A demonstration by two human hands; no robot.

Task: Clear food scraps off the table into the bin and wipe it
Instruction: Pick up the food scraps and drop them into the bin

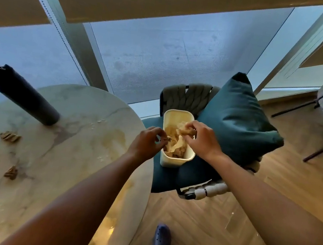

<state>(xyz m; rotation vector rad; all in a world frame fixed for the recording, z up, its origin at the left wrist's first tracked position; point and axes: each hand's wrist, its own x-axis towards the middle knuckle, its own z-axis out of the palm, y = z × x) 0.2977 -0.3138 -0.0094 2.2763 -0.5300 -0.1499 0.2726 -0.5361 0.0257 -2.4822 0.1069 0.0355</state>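
Over the bin, the left hand pinches a scrap while the right hand grips a crumpled tissue; next, drop both and fetch the scraps left on the table.

My right hand hid part of the bin rim. What my left hand pinched was too small to tell. The surface ran off the left edge.

We see a cream bin, a teal cushion, a marbled white tabletop with brown scraps near its left edge, and a dark bottle.
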